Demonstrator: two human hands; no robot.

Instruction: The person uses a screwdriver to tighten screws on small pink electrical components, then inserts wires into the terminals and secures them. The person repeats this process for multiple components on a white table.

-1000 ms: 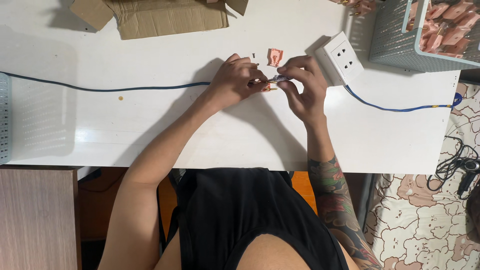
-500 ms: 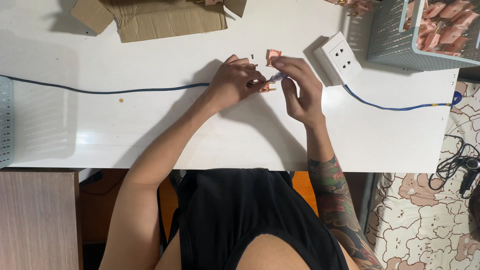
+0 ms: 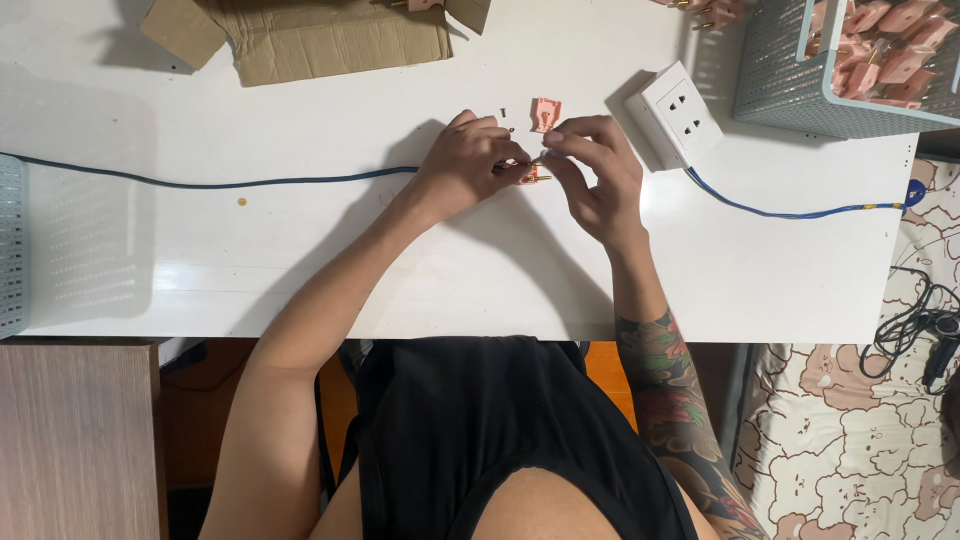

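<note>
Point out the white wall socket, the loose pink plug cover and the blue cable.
white wall socket (image 3: pixel 681 115), head view, on its front face near the holes.
pink plug cover (image 3: pixel 545 113), head view, on its middle.
blue cable (image 3: pixel 250 184), head view, on the stretch left of the hands.

Brown cardboard box (image 3: pixel 320 35), flattened or perhaps torn open, table's far edge
</note>
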